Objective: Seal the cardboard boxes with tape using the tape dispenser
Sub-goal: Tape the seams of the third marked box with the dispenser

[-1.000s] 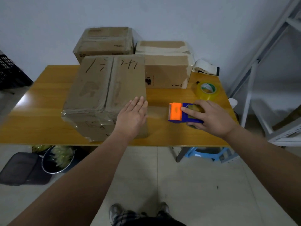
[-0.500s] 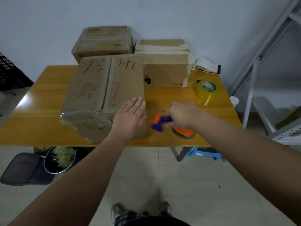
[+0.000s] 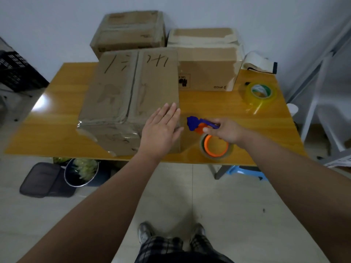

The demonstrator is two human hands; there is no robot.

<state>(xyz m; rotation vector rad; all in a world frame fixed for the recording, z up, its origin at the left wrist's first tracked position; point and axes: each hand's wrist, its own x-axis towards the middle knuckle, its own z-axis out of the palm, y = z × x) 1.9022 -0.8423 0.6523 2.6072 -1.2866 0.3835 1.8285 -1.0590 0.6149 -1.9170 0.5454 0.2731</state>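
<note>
A large cardboard box (image 3: 131, 95) with black marker writing on its lid stands on the wooden table (image 3: 45, 130), its two flaps meeting in a centre seam. My left hand (image 3: 161, 130) lies flat on the box's near right corner, fingers straight. My right hand (image 3: 226, 130) grips the blue and orange tape dispenser (image 3: 201, 126) just right of the box, lifted off the table. Its roll of clear tape on an orange core (image 3: 216, 147) hangs below my hand near the table's front edge.
Two more cardboard boxes (image 3: 129, 33) (image 3: 207, 73) stand at the back of the table. A loose roll of clear tape (image 3: 261, 93) lies at the right. A bin (image 3: 81, 171), a dark bag (image 3: 43, 179) and a blue stool (image 3: 245, 171) sit under the table. A white metal rack (image 3: 322, 73) stands at the right.
My right hand has picked the dispenser up from the table and brought it left toward the box, turning it so the tape roll hangs down. My left hand stayed on the box.
</note>
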